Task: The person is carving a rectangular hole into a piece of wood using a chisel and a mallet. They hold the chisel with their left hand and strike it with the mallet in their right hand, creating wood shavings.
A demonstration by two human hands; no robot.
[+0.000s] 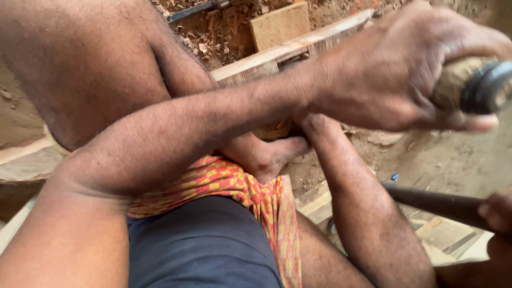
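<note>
My left arm crosses the view from the lower left to the upper right. My left hand [394,69] is closed around a thick wooden tool handle [453,80] with a black band [488,88], held up close to the camera. At the right edge, my right hand [496,213] grips a dark, slim handle [432,201] that points left over the ground. Only part of that hand shows. Both tool heads are out of view. I sit low, with a bare knee at the upper left and a foot [266,154] tucked under my left arm.
A long pale wooden plank [277,53] runs diagonally behind my left arm, with a square wood block [280,24] and wood chips [213,37] beyond it. Flat wood pieces [442,234] lie on the dusty ground at the lower right. A red-and-yellow checked cloth [250,192] covers my lap.
</note>
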